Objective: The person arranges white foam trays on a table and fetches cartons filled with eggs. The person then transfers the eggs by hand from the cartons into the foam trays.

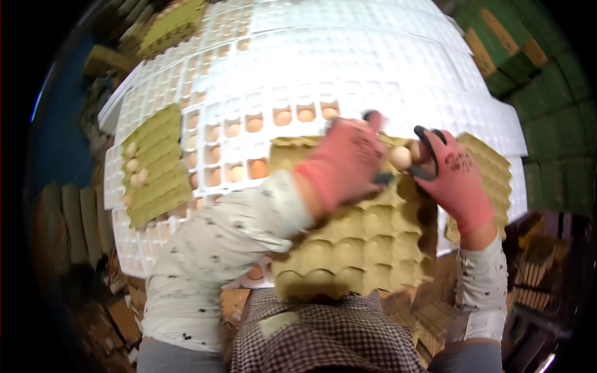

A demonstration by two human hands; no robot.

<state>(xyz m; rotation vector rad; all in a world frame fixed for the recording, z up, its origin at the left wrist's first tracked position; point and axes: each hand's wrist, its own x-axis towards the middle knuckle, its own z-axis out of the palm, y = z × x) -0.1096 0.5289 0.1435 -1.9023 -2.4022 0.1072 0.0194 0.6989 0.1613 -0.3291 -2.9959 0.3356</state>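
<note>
My right hand [457,177], in a pink glove with dark fingertips, curls its thumb and fingers around a brownish egg [421,152]. Against that egg, on its left, is a paler egg [401,158]. Both are at the upper right of a yellowish pulp egg tray [348,248] in front of me, whose visible cups hold no eggs. Over the tray's upper middle is my left hand [348,158], gloved alike and blurred by motion. Its palm side is turned away, so anything in its fingers is hidden.
White foam egg trays [298,74] cover the table, with brown eggs [282,117] in some cups. A pulp tray [155,165] with several eggs lies at left, another pulp tray [482,183] at right. Green cartons [553,124] are stacked beyond the right edge.
</note>
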